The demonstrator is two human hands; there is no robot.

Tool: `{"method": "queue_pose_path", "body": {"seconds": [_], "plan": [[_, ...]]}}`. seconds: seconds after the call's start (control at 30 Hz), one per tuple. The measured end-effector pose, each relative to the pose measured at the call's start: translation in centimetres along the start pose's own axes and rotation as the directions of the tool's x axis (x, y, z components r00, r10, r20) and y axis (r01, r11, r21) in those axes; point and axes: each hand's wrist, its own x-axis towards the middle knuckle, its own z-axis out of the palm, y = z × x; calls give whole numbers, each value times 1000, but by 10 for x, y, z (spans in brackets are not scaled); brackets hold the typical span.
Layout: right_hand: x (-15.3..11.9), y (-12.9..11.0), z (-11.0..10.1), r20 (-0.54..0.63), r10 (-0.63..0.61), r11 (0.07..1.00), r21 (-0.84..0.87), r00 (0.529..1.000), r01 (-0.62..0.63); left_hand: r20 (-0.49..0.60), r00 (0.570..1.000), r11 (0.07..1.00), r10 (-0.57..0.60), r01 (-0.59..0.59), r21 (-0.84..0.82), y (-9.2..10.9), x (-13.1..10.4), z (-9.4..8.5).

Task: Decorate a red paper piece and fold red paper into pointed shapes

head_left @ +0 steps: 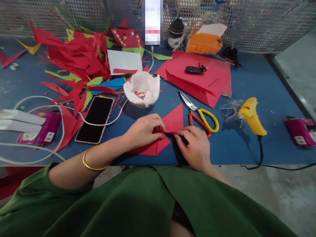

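Note:
A folded sheet of red paper [173, 119] lies at the table's front edge, one pointed flap rising away from me and a lower part nearer my body. Curled over its left side, my left hand [145, 130] presses and pinches the paper, its fingertips partly hidden. On the other side, my right hand [194, 144] pinches the paper's right corner between thumb and fingers. Just beyond that hand lie scissors [208, 120] with one red and one yellow handle, blades slightly parted. A paper-lined bowl [142, 89] with tiny coloured bits stands beyond my left hand.
Red and green paper scraps [81, 56] heap at the back left. A phone [95, 118] lies under a white cable [98, 124]. Red sheets [197, 77] are stacked at the back right. A yellow glue gun [253, 115] with a black cord stands right. Perforated metal panels border the back.

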Motion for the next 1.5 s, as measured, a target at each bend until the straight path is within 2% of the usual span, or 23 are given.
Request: {"method": "queue_pose_path", "body": {"seconds": [0.17,0.37,0.73,1.03,1.13,1.2,1.27,1.37,1.5], "plan": [[1,-1,-1,24,47,998,44,999,-48,-51,998,999,-48,47,-20,0,0,3],[2,-1,0,34,77,996,49,996,-79,-78,996,999,-30,29,-15,-2,3,6],[5,-2,2,24,55,997,-46,998,-54,-94,995,999,-39,38,-8,-3,4,9],[6,-1,2,9,39,999,-23,999,-38,-134,990,998,-35,42,47,0,4,15],[2,4,-4,-72,75,995,76,995,-69,-128,991,998,-41,47,43,-1,4,15],[-3,10,-10,-173,138,985,125,975,-117,-126,991,998,-47,53,42,-1,4,15],[-9,16,-15,-221,191,977,140,957,-162,-120,991,997,-52,58,45,-1,5,14],[-14,19,-18,-147,199,972,152,969,-177,-108,993,996,-57,64,56,0,6,13],[-8,12,-14,-30,154,975,170,988,-146,-111,992,997,-58,64,53,0,5,12]]}}
